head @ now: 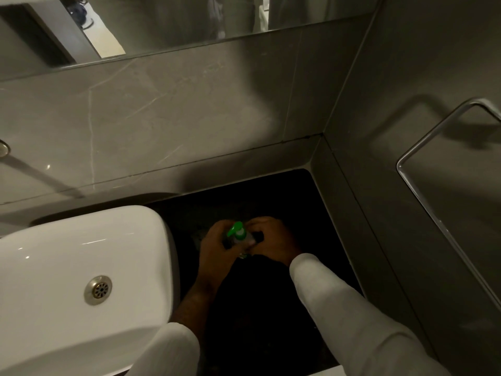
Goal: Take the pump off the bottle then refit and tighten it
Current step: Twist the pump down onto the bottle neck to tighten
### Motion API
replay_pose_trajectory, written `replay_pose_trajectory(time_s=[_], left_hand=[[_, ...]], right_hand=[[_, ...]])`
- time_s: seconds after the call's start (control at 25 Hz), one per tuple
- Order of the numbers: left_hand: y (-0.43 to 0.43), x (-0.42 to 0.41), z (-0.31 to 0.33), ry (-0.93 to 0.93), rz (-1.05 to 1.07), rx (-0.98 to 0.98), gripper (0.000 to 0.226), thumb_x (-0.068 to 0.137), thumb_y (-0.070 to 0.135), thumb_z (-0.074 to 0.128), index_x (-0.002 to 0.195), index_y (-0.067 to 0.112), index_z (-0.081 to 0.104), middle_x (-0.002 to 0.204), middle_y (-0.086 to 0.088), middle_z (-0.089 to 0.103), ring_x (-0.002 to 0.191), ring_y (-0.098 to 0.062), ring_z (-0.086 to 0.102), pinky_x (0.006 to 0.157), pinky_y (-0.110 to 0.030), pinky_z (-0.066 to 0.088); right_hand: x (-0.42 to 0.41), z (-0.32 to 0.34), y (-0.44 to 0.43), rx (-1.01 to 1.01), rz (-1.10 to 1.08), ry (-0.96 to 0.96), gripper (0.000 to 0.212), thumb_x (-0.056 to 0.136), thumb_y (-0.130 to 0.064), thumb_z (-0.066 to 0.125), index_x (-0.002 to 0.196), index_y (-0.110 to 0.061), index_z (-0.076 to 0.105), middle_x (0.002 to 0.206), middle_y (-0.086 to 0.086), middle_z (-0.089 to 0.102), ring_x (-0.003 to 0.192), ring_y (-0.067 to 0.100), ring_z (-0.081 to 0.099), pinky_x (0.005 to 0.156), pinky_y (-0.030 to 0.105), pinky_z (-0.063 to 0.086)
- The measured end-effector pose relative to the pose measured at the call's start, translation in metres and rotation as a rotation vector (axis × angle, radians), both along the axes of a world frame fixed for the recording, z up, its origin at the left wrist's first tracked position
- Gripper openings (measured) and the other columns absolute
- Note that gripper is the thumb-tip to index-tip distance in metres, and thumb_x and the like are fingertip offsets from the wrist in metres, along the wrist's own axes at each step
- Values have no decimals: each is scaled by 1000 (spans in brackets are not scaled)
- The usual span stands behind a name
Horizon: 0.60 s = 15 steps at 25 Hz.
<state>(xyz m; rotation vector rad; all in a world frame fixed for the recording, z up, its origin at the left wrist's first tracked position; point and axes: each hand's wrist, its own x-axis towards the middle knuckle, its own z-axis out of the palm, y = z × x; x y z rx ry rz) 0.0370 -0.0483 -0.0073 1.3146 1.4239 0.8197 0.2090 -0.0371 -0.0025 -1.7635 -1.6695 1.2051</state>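
A small bottle (245,253) with a green pump (235,228) stands on the black countertop (311,213) to the right of the basin. My left hand (214,245) wraps around the bottle's body from the left. My right hand (273,240) closes on the collar just under the pump head from the right. The pump nozzle points up and to the left. My fingers hide most of the bottle, so only the pump and a bit of its lower edge show.
A white basin (151,240) with a metal drain (98,289) sits close on the left. Grey tiled walls (162,118) meet in a corner behind and to the right. A chrome towel rail (423,147) hangs on the right wall, and a mirror (162,20) runs above.
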Motion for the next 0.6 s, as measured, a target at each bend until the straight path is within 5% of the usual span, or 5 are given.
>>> replay_pose_trajectory(time_s=[0.16,0.28,0.4,0.52,0.6], left_hand=[[1,4,-1,-209,19,-106,40,96,-7,63,127,17,68,131,-6,70,120,-16,69,100,-35,57],[-1,0,-3,-96,159,56,39,93,-7,64,121,20,68,119,2,73,106,-4,72,90,-30,60],[-4,1,3,154,98,227,20,79,33,84,95,35,71,97,16,70,92,-4,70,80,-27,60],[9,-2,-3,200,-18,236,19,87,18,80,101,31,78,109,30,69,120,-14,63,99,-41,55],[13,-6,-5,139,-140,175,34,93,2,67,120,21,75,135,15,66,139,-17,49,113,-45,45]], right_hand=[[4,0,1,33,24,31,40,71,-23,87,109,-16,76,112,2,72,101,9,63,75,-3,38],[3,-2,3,23,55,-15,45,68,-24,88,110,-17,76,115,1,71,106,14,63,88,17,46],[2,-1,1,-7,-8,22,40,71,-27,85,109,-21,76,115,-2,71,109,16,63,97,34,50],[3,-1,2,3,-1,45,42,71,-26,87,111,-21,76,119,-1,71,116,17,61,102,29,42],[8,0,3,-28,16,39,52,70,-28,88,119,-24,72,125,-1,69,122,17,58,105,28,39]])
